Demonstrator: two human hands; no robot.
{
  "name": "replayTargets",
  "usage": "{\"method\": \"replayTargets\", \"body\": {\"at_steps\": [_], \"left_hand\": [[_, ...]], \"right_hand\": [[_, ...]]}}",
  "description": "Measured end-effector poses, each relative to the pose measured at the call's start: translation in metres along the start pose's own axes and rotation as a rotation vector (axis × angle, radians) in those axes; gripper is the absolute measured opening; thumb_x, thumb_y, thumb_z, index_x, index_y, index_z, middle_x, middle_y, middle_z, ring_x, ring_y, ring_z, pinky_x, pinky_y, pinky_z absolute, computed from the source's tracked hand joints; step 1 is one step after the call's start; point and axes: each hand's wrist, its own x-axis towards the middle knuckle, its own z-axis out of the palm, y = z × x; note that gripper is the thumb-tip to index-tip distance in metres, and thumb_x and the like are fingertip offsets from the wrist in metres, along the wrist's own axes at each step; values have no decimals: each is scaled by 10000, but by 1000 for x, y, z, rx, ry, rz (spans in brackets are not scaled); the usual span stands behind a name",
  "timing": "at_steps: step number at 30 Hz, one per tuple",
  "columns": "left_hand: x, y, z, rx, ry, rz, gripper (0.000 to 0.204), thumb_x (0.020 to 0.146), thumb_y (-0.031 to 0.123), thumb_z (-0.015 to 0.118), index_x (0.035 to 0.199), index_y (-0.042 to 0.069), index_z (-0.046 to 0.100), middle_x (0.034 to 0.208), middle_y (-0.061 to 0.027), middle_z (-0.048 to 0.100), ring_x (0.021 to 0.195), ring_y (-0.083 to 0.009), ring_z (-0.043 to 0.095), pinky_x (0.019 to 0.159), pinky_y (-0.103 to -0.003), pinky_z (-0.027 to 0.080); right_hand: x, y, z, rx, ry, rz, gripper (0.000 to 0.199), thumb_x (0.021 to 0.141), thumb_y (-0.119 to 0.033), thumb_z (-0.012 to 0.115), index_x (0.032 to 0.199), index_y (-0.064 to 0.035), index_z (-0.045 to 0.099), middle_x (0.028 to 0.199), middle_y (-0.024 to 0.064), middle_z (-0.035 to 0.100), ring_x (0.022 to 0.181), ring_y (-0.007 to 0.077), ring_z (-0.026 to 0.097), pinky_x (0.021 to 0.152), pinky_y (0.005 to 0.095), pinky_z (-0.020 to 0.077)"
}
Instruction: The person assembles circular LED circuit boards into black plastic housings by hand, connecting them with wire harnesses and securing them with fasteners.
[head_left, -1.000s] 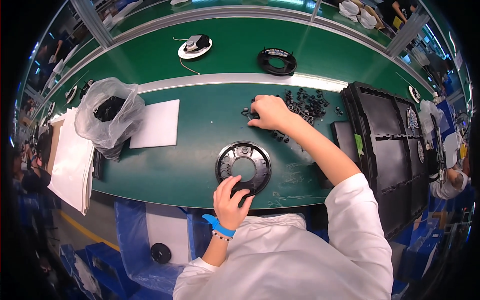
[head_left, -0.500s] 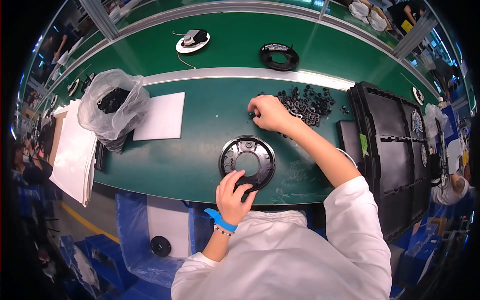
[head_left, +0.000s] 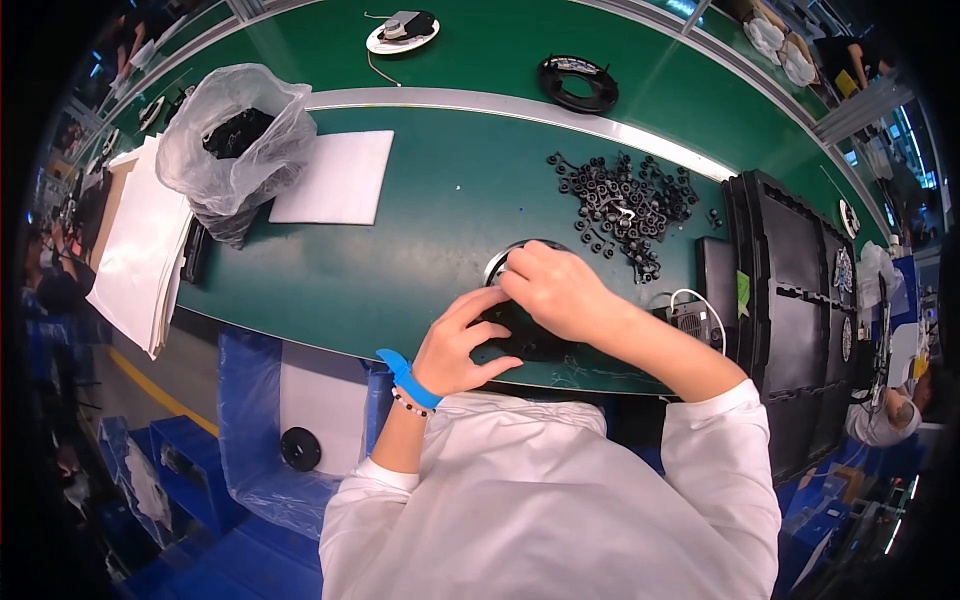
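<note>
A black ring-shaped plastic part [head_left: 494, 266] lies on the green bench in front of me, mostly hidden beneath my hands. Over it, my right hand [head_left: 560, 292] is closed with the fingertips pointing down; whatever they pinch is hidden. My left hand [head_left: 462, 342], wearing a blue wristband, reaches over the ring's left side. Its forefinger meets the right fingertips, while its thumb and other fingers are spread apart. Beyond the right hand lies a loose pile of small black plastic parts [head_left: 630, 200].
Left on the bench are a clear plastic bag [head_left: 235, 150] of black parts and a white foam sheet [head_left: 340, 180]. Black trays [head_left: 785, 330] and a small device with a white cable [head_left: 692, 318] stand right. Another black ring [head_left: 578, 84] sits on the far green surface.
My right hand has come back from the pile of small parts to the black ring, now covering much of it. My left hand's forefinger now meets the right hand. The view has shifted slightly.
</note>
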Motion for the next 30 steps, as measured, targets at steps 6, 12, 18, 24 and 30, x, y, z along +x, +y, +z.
{"method": "replayTargets", "body": {"at_steps": [6,12,18,24,30], "left_hand": [[-7,-3,5,20,259,-108,233,583,90,754,690,16,561,968,-142,592,880,-280,574,705,-330,482],[-4,-1,10,32,322,-279,207,636,81,719,772,7,582,930,-127,602,826,-273,584,701,-330,471],[-5,-3,8,18,311,-277,186,659,75,698,790,5,585,912,-120,608,818,-274,586,704,-328,470],[-4,0,6,31,293,-283,160,657,21,671,794,-6,592,906,-127,615,812,-245,601,717,-300,471],[-4,-2,9,24,299,-278,141,671,3,651,798,-13,592,909,-128,615,797,-237,605,693,-284,474]], "right_hand": [[-5,8,16,-98,21,-50,91,618,-98,537,673,-33,504,721,68,462,688,202,490,524,293,455],[-17,11,18,26,-20,26,134,624,-80,544,742,-18,562,777,68,504,717,212,504,549,305,457],[-24,15,10,69,-114,18,169,615,-35,551,777,-9,586,848,81,542,767,238,519,633,337,456],[-25,16,10,135,-73,33,126,644,-78,561,743,-5,586,900,92,543,836,232,517,674,333,466],[-23,14,5,129,-19,106,247,633,-40,647,871,-23,587,968,90,540,851,257,521,701,336,466]]}}
